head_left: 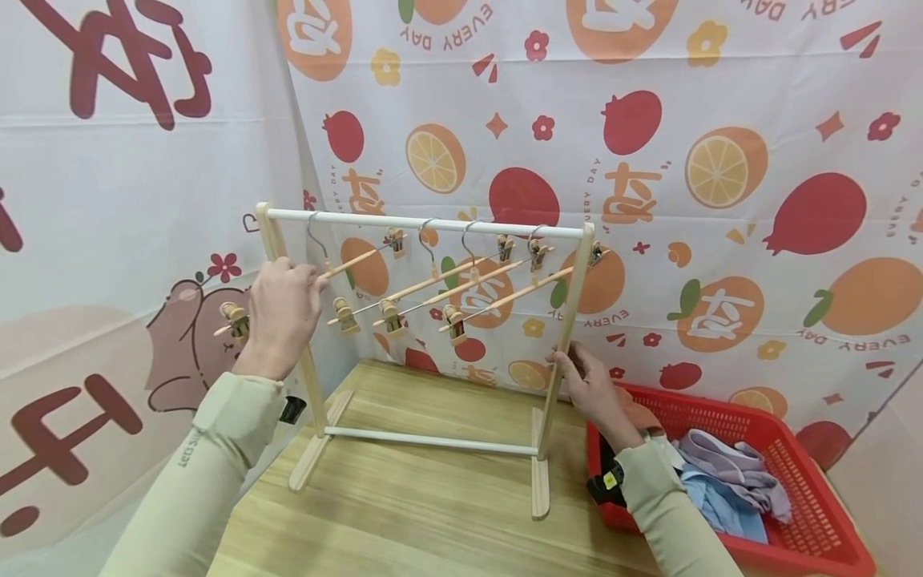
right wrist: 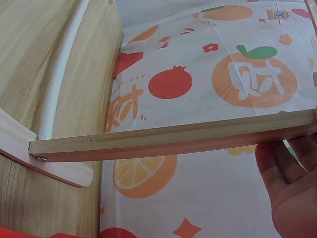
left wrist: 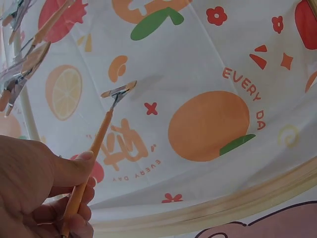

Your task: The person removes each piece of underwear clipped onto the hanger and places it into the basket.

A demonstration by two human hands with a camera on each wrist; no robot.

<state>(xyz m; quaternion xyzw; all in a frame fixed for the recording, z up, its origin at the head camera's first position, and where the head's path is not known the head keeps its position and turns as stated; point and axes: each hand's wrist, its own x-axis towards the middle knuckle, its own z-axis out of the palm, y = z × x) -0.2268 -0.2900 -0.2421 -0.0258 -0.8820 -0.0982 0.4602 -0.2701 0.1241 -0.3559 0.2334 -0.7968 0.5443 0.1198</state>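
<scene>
A small garment rack [head_left: 425, 223] with wooden uprights and white bars stands on the table. My left hand [head_left: 281, 316] pinches the wooden bar of a clip hanger [left wrist: 101, 129] near the rack's left upright. That hanger's metal hook loops over the top bar, and one of its clips [head_left: 395, 240] shows beyond the hand. Three more clip hangers [head_left: 476, 280] hang farther right, their clips bare. On the other side, my right hand [head_left: 587, 385] grips the right wooden upright [right wrist: 198, 139] partway down, thumb and fingers at its edges.
A red plastic basket [head_left: 808, 481] sits at the table's right, below my right forearm. Folded lilac and blue cloth [head_left: 728, 481] lies inside. The wooden table [head_left: 425, 505] runs back to a fruit-printed curtain [head_left: 721, 80]; another printed curtain [head_left: 144, 200] hangs at the left.
</scene>
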